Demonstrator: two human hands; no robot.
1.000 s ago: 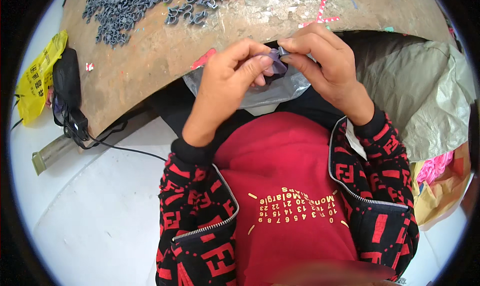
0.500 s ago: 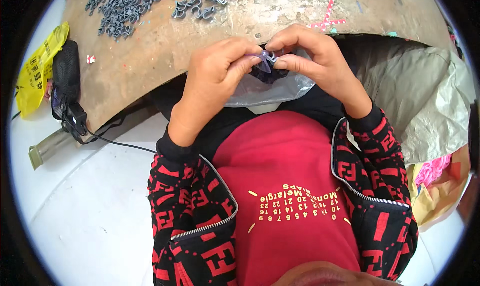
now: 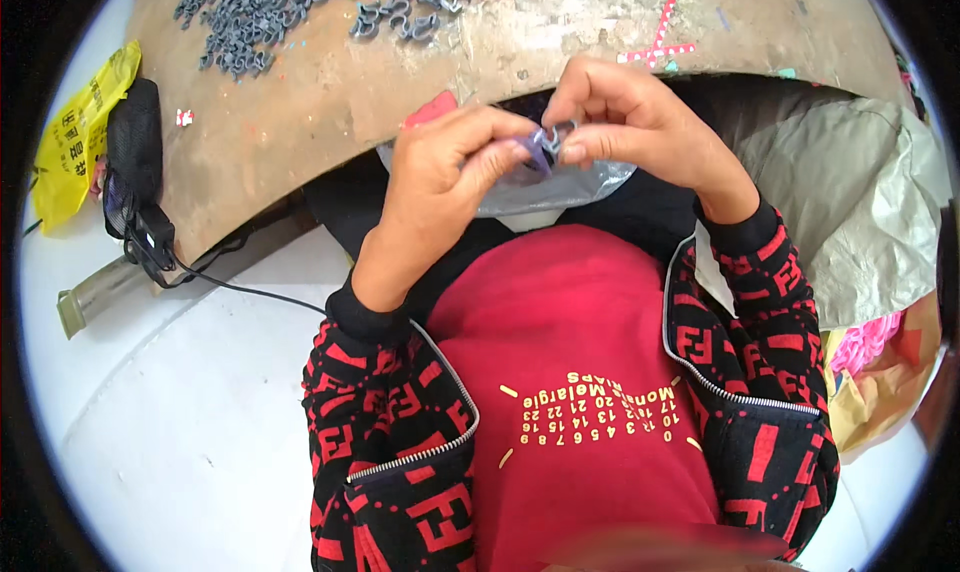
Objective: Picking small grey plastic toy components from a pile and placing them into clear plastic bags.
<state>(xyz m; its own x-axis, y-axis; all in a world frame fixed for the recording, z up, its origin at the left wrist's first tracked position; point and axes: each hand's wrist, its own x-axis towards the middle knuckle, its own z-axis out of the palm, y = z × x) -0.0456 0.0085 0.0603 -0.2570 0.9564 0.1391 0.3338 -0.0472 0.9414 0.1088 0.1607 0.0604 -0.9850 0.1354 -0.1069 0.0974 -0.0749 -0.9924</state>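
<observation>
Grey-purple plastic piece is pinched between the fingertips of the left hand and the right hand, both closed on it, above a clear plastic bag at the worn table edge. Slippage is judged likely if the pinch is loosened, the piece being small and mostly hidden; similar grey pieces are heaped on the table

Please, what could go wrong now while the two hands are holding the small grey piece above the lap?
The small grey plastic piece is pinched only by fingertips of the left hand and right hand, so it might slip down onto the clear plastic bag on the lap. The black cable trailing off the worn wooden table could perhaps snag a sleeve.
</observation>
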